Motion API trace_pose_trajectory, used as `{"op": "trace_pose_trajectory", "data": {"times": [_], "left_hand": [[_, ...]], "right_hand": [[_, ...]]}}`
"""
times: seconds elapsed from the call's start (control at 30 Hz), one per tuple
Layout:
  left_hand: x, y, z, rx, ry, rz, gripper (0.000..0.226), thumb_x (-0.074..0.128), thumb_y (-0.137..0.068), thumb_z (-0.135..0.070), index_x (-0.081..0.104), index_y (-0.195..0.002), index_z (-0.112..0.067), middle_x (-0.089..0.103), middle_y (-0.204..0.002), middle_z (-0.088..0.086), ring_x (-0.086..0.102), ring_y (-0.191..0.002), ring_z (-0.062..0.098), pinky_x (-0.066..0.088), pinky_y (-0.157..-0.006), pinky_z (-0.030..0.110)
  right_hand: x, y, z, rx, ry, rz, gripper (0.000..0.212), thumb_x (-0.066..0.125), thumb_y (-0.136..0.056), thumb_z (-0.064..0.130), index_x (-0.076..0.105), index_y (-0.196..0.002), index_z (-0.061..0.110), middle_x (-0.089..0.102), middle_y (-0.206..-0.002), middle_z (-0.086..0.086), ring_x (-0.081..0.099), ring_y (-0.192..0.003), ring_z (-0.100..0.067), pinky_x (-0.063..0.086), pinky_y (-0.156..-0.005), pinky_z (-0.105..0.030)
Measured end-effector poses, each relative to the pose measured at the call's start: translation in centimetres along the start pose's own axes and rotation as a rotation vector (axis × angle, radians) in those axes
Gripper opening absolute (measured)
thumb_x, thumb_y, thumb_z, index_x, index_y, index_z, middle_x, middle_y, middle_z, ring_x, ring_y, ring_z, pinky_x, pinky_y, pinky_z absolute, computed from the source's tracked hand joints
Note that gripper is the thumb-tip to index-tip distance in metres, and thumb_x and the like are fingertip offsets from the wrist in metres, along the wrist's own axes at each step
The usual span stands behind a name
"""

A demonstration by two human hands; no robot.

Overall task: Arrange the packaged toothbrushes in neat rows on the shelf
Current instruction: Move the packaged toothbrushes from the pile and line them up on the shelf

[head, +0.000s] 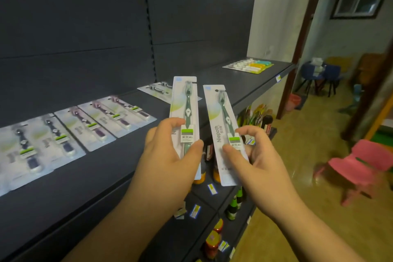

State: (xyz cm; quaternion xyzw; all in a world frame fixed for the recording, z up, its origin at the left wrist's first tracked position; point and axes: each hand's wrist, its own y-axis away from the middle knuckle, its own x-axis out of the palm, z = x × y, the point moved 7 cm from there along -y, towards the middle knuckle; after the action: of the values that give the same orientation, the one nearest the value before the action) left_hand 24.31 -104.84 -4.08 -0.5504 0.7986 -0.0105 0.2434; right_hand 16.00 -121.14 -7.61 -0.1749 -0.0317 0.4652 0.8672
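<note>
Left hand (168, 151): grip grasping a packaged toothbrush, the left pack (185, 112), thumb and fingers pinching its lower part. Pack held upright above the front edge of the shelf (89, 178). Green brush inside; green-and-white label on the handle, writing too small to read.

Right hand (253, 153): grip grasping a second packaged toothbrush, the right pack (223, 125), pinched at its lower half, tilted slightly left. Card reads "Niepoth" along its length; smaller characters beside it not legible. The two packs are just beside each other, apart.

On the shelf, to the left: a row of packs (78, 127) lying flat side by side, dark and purple brushes, each with a green label. Further back, one flat pack (158, 89), partly hidden behind the left pack. At the far end, a group of yellow and teal packs (248, 65).

Lower shelves carry bottles (234, 204) and price tags (212, 189). A pink chair (359, 166) stands on the floor to the right.
</note>
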Motion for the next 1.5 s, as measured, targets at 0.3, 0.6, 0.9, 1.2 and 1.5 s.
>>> {"op": "trace_pose_trajectory", "data": {"times": [0.3, 0.6, 0.9, 1.2, 1.5], "left_hand": [[10.3, -6.3, -3.8, -0.073, -0.06, -0.123, 0.034, 0.058, -0.092, -0.036, 0.043, -0.122, -0.042, 0.041, -0.126, -0.013, 0.056, -0.082, -0.005, 0.042, -0.051, 0.004], [12.1, -10.0, -2.8, -0.193, -0.125, -0.274, 0.033, 0.057, -0.092, -0.039, 0.041, -0.121, -0.044, 0.041, -0.122, -0.016, 0.057, -0.082, 0.001, 0.043, -0.05, 0.005], [10.0, -14.3, 0.5, -0.249, -0.101, -0.44, 0.032, 0.056, -0.091, -0.044, 0.04, -0.118, -0.046, 0.046, -0.123, -0.015, 0.058, -0.089, 0.005, 0.047, -0.064, 0.024], [9.9, -17.1, 1.2, -0.32, -0.242, -0.519, 0.033, 0.052, -0.091, -0.046, 0.038, -0.12, -0.046, 0.04, -0.123, -0.019, 0.056, -0.086, 0.0, 0.043, -0.061, 0.019], [12.6, -20.9, -0.1, -0.398, -0.391, -0.569, 0.033, 0.05, -0.09, -0.05, 0.036, -0.12, -0.047, 0.036, -0.118, -0.018, 0.054, -0.084, 0.002, 0.037, -0.063, 0.019]], "right_hand": [[-10.5, -9.4, -1.6, -0.015, 0.114, 0.155, 0.02, 0.062, -0.095, 0.034, 0.048, -0.11, 0.03, 0.077, -0.089, 0.001, 0.073, -0.069, -0.023, 0.058, -0.062, -0.053], [-9.4, -18.9, -3.7, -0.047, 0.173, 0.33, 0.023, 0.056, -0.096, 0.042, 0.045, -0.114, 0.031, 0.074, -0.081, 0.002, 0.069, -0.065, -0.013, 0.053, -0.056, -0.038], [-3.1, -28.9, -5.3, -0.309, 0.997, 0.526, 0.031, 0.034, -0.099, 0.054, 0.034, -0.113, 0.026, 0.057, -0.077, 0.006, 0.056, -0.07, -0.015, 0.042, -0.056, -0.034], [2.2, -36.8, -8.1, -0.41, 1.137, 0.657, 0.033, 0.03, -0.1, 0.051, 0.038, -0.107, 0.019, 0.057, -0.088, 0.0, 0.056, -0.077, -0.022, 0.039, -0.059, -0.036], [3.5, -41.6, -10.4, -0.542, 1.13, 0.74, 0.032, 0.028, -0.1, 0.05, 0.035, -0.099, 0.019, 0.052, -0.079, 0.002, 0.053, -0.074, -0.023, 0.036, -0.06, -0.037]]}}
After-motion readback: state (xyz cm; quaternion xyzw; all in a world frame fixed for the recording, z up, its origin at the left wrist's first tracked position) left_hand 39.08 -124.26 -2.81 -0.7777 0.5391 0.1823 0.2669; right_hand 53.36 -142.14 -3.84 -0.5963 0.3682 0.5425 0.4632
